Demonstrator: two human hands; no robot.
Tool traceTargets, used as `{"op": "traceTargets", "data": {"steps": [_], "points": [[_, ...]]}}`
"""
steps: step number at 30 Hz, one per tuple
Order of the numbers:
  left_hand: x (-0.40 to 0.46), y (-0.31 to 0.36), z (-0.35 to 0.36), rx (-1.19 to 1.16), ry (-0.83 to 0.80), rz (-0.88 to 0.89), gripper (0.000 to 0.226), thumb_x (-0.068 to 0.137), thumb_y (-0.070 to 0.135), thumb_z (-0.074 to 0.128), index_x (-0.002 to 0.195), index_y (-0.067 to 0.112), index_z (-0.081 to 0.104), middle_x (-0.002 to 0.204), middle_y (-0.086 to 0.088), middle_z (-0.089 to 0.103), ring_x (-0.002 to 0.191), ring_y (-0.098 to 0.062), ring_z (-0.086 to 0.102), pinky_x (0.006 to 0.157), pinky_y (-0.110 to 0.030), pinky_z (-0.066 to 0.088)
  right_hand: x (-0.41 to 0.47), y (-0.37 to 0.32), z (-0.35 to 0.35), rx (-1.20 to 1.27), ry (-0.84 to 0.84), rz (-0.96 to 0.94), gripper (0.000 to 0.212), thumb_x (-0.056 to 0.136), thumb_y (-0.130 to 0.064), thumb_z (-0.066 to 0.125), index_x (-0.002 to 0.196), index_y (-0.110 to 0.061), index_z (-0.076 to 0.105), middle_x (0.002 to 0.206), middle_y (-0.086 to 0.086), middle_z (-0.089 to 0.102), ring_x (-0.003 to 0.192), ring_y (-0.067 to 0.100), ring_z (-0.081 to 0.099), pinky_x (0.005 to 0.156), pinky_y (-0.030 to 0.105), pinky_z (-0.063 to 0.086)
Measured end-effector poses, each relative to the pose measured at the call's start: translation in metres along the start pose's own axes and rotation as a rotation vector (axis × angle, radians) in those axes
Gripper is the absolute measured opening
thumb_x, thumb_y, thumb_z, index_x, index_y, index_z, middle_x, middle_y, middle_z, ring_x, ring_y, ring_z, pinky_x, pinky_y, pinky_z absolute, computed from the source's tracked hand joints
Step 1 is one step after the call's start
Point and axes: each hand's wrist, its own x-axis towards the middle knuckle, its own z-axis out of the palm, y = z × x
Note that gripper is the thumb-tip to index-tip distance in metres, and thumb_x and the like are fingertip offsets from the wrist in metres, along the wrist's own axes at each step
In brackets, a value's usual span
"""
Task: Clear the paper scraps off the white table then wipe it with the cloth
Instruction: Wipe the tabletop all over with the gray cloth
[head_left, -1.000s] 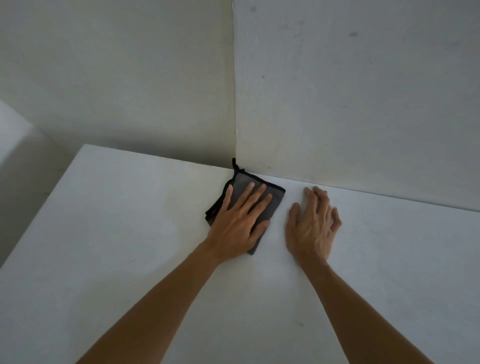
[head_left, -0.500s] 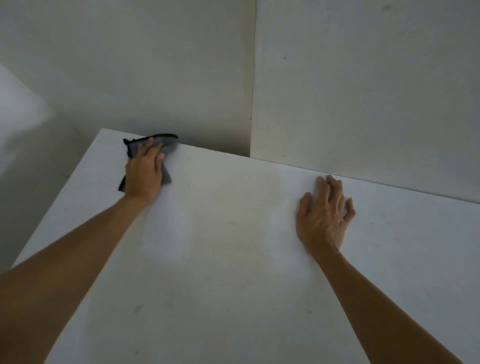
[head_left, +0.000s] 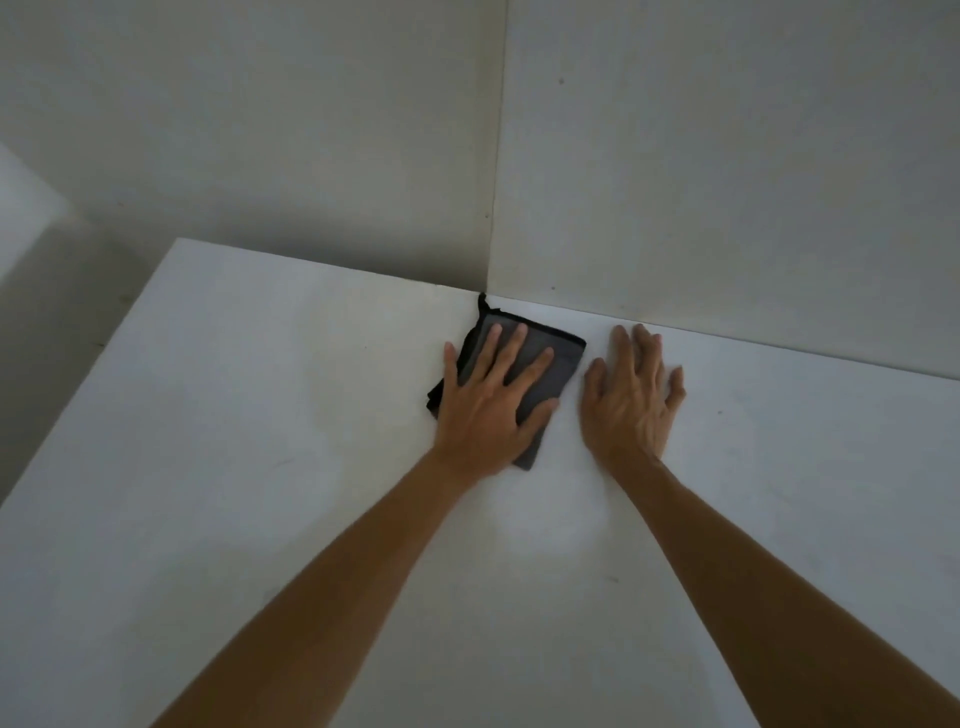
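A folded dark grey cloth with a black hem lies on the white table, near the table's far edge where the two walls meet. My left hand presses flat on the cloth with straight, spread fingers. Just to the right of the cloth, my right hand rests flat on the bare tabletop, fingers extended and holding nothing. No paper scraps show on the table.
Two pale walls rise right behind the table and meet in a corner above the cloth. The table's left edge drops off to a dim floor area.
My left hand has slid the cloth from the table's far left corner back to the right, next to my right hand. The right hand has stayed planted.
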Motion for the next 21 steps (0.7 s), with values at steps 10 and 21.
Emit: {"op": "traceTargets", "data": {"steps": [10, 21], "points": [[0.006, -0.197, -0.044, -0.148, 0.189, -0.562, 0.041, 0.107, 0.024, 0.038, 0.142, 0.008, 0.053, 0.158, -0.014, 0.037, 0.148, -0.035, 0.028, 0.115, -0.056, 0.030, -0.021, -0.084, 0.014, 0.111, 0.010, -0.357, 0.049, 0.107, -0.034, 0.042, 0.154, -0.020, 0.040, 0.162, 0.004, 0.036, 0.155, 0.023, 0.024, 0.125, 0.050, 0.014], [-0.022, -0.184, -0.035, 0.001, 0.081, -0.211, 0.055, 0.103, 0.058, 0.029, 0.154, 0.039, 0.031, 0.166, 0.005, 0.018, 0.155, -0.020, 0.011, 0.118, -0.062, 0.006, -0.015, -0.146, 0.055, -0.078, -0.201, -0.417, 0.069, 0.103, -0.066, 0.017, 0.163, -0.034, 0.010, 0.172, -0.005, 0.002, 0.158, 0.018, -0.006, 0.127, 0.050, -0.003]]}}
